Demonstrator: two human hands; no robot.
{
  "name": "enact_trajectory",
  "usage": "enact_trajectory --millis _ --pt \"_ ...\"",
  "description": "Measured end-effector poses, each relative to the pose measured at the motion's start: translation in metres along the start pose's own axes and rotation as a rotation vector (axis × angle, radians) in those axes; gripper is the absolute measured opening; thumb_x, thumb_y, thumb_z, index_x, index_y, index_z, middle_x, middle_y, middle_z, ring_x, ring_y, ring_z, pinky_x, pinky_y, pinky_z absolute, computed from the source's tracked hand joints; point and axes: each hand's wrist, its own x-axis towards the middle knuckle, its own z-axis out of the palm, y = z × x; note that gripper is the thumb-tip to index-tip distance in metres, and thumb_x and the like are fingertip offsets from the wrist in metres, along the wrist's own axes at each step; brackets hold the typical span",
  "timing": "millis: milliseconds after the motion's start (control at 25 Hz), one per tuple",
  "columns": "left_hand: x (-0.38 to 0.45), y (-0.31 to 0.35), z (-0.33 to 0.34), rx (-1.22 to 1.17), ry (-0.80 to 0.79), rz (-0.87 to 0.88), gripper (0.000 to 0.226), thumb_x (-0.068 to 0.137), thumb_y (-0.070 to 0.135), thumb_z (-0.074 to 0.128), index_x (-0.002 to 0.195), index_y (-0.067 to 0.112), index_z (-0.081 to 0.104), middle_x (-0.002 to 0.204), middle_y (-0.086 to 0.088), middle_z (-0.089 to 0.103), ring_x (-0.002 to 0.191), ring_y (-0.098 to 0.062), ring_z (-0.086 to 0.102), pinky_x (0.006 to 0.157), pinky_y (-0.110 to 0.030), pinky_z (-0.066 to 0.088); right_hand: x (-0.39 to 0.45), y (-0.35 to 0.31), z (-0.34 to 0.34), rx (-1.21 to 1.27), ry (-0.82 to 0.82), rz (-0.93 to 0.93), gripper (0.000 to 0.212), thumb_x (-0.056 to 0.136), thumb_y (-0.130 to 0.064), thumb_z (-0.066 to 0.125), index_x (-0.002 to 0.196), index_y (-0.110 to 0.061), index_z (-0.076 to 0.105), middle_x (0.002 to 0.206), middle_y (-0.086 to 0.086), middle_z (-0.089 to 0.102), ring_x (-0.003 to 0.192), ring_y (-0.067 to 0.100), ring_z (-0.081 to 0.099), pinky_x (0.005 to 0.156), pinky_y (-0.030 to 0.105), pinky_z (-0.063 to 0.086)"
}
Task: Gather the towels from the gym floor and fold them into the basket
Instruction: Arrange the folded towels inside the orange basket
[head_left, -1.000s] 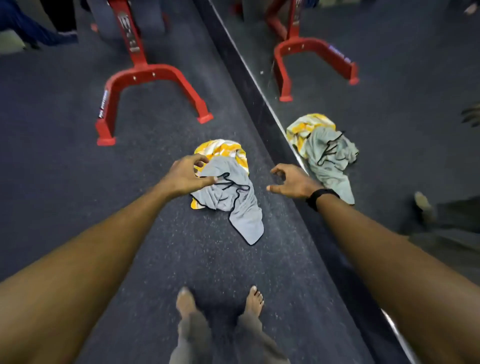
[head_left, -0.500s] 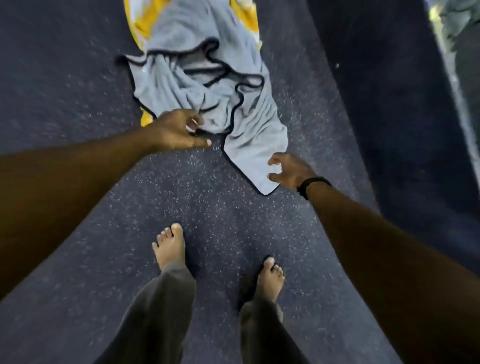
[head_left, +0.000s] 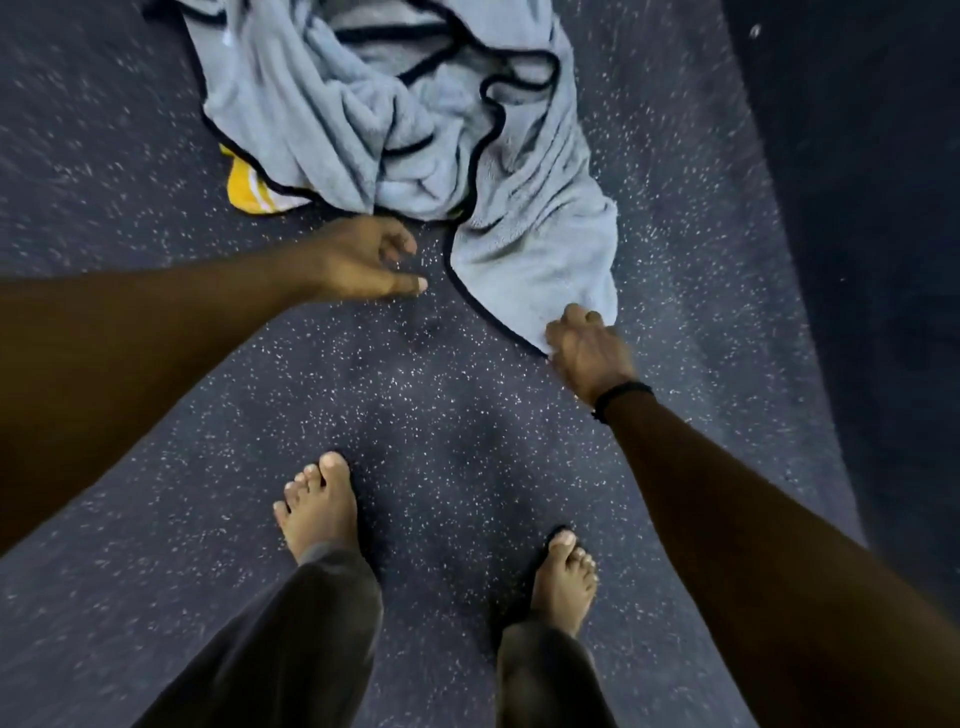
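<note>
A crumpled grey towel with black edging (head_left: 395, 119) lies on the speckled dark gym floor (head_left: 441, 426), bunched in folds, with one corner trailing toward the person. A yellow-and-white towel (head_left: 248, 193) peeks out from under its left edge. The right hand (head_left: 586, 347) rests on that near corner, fingers curled over the hem and apparently pinching it, though the grip itself is hidden beneath the knuckles. The left hand (head_left: 363, 260) hovers just short of the grey towel, fingers loosely bent, thumb extended, holding nothing. A black wristband (head_left: 618, 396) circles the right wrist. Two bare feet below dark trouser legs stand on the floor, nearer the camera
</note>
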Motion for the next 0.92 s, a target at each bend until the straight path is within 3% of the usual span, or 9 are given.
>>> enact_trajectory --millis 80,200,280,360,440,560,640,800,920 --pt "-0.01 0.014 -0.007 -0.015 0.014 0.021 0.049 0.079 0.035 0.075 0.121 0.02 0.056 0.117 -0.003 0.058 0.106 -0.019 0.056 0.094 -0.032 0.045 -0.005 0.0 -0.012 0.148 0.057 -0.014 0.016 0.095 -0.009 0.045 0.111 -0.01 0.05 0.102 0.009 0.05 0.091 0.028 0.051 0.073 0.04 0.045" --pt "-0.037 0.047 -0.039 -0.018 0.061 0.032 0.048 0.079 0.033 0.075 0.121 0.019 0.056 0.117 -0.003 0.059 0.103 -0.019 0.056 0.089 -0.028 0.044 -0.022 -0.01 -0.079 0.603 0.201 0.192 0.009 0.092 -0.02 0.04 0.087 -0.027 0.044 0.068 -0.004 0.038 0.062 0.018 0.036 0.06 0.034 0.033" --pt "-0.076 0.097 -0.077 0.04 0.097 0.086 0.046 0.08 0.034 0.074 0.119 0.017 0.056 0.117 -0.006 0.06 0.103 -0.021 0.058 0.09 -0.03 0.046 -0.048 -0.004 -0.165 0.599 0.28 0.203 0.009 0.092 -0.017 0.041 0.098 -0.021 0.047 0.071 0.0 0.045 0.063 0.022 0.042 0.058 0.036 0.032" --pt "-0.102 0.129 -0.106 0.054 0.131 0.098 0.047 0.082 0.033 0.073 0.122 0.015 0.055 0.12 -0.004 0.058 0.107 -0.02 0.056 0.09 -0.028 0.044 -0.057 -0.007 -0.219 0.588 0.328 0.153 0.025 0.091 -0.015 0.048 0.113 -0.003 0.048 0.091 0.016 0.058 0.084 0.035 0.054 0.066 0.038 0.038" --pt "-0.174 0.212 -0.162 0.096 0.16 0.16 0.048 0.082 0.031 0.073 0.123 0.013 0.055 0.119 -0.004 0.057 0.108 -0.019 0.055 0.088 -0.025 0.041 -0.111 0.005 -0.343 0.596 0.321 0.103 0.031 0.086 -0.018 0.057 0.112 0.0 0.056 0.107 0.02 0.062 0.102 0.035 0.056 0.076 0.037 0.044" --pt "-0.284 0.335 -0.248 0.15 0.31 0.277 0.048 0.081 0.027 0.075 0.122 0.011 0.057 0.113 -0.006 0.058 0.11 -0.024 0.057 0.087 -0.023 0.041 -0.207 0.021 -0.511 0.584 0.566 0.08 0.015 0.086 -0.021 0.058 0.078 -0.009 0.054 0.078 0.012 0.058 0.079 0.031 0.056 0.065 0.04 0.041" --pt "-0.357 0.409 -0.291 0.173 0.374 0.388 0.055 0.077 0.032 0.077 0.123 0.009 0.057 0.118 -0.01 0.061 0.114 -0.024 0.058 0.095 -0.026 0.042 -0.282 0.028 -0.608 0.637 0.736 0.104 0.027 0.085 -0.017 0.059 0.064 -0.014 0.043 0.063 0.006 0.047 0.067 0.027 0.048 0.061 0.039 0.032" --pt "-0.48 0.532 -0.349 0.179 0.488 0.58 0.05 0.077 0.036 0.077 0.119 0.016 0.059 0.114 -0.005 0.062 0.099 -0.017 0.059 0.089 -0.024 0.043 -0.434 0.039 -0.742 0.618 0.861 0.174 0.021 0.074 -0.025 0.053 0.067 -0.005 0.054 0.067 0.015 0.056 0.069 0.032 0.053 0.065 0.042 0.045" --pt "-0.559 0.615 -0.35 0.204 0.422 0.755 0.048 0.076 0.038 0.078 0.116 0.018 0.06 0.11 -0.004 0.062 0.098 -0.02 0.06 0.094 -0.033 0.048 -0.56 0.044 -0.792 0.535 0.926 0.24 0.026 0.077 -0.028 0.054 0.074 -0.004 0.061 0.071 0.016 0.062 0.069 0.028 0.057 0.066 0.037 0.047"
